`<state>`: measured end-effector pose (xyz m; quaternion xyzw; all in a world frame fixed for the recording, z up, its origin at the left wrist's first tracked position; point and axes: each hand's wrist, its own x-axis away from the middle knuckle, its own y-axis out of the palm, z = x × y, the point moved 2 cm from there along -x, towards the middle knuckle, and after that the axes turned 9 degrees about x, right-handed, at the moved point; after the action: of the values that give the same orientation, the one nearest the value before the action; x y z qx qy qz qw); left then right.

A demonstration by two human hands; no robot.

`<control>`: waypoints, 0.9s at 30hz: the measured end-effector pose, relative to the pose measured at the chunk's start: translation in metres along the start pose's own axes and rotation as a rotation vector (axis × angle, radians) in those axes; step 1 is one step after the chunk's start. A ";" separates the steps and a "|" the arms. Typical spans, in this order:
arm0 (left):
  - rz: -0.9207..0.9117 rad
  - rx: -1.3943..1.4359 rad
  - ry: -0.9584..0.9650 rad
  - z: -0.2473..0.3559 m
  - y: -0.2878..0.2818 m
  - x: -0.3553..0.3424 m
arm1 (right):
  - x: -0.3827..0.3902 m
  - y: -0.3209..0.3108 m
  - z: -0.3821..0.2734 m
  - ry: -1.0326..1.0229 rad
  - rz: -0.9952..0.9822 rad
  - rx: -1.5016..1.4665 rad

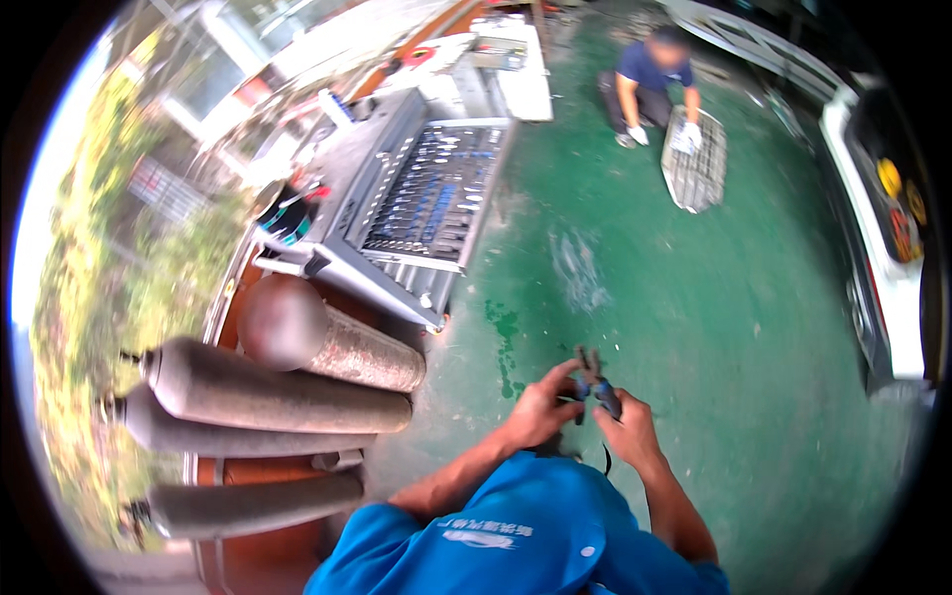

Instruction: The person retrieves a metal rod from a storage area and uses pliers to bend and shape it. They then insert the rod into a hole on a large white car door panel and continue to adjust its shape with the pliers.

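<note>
In front of my body I hold a pair of pliers [592, 367] with dark metal jaws pointing away from me and blue-and-black handles spread apart. My left hand [536, 412] has its thumb and fingers closed about one handle. The other handle lies in the grip of my right hand [633, 432]. Nothing can be made out between the jaws; they are small and slightly blurred.
Several gas cylinders [288, 392] stand at the left. Beyond them is a grey tool cabinet [342, 213] with an open drawer of tools [431, 188]. A co-worker [654, 79] crouches over a slatted panel [696, 164] on the green floor. A white vehicle [886, 288] stands right.
</note>
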<state>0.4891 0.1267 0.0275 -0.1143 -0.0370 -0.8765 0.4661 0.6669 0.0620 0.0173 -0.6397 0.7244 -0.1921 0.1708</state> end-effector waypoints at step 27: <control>-0.878 -0.505 0.271 0.152 0.370 -0.673 | -0.325 -0.397 0.305 0.438 0.468 -1.349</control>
<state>1.1828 0.4890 0.0014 -0.0824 0.1918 -0.9779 0.0131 1.1998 0.3233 -0.0496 -0.3820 0.8196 0.2122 -0.3706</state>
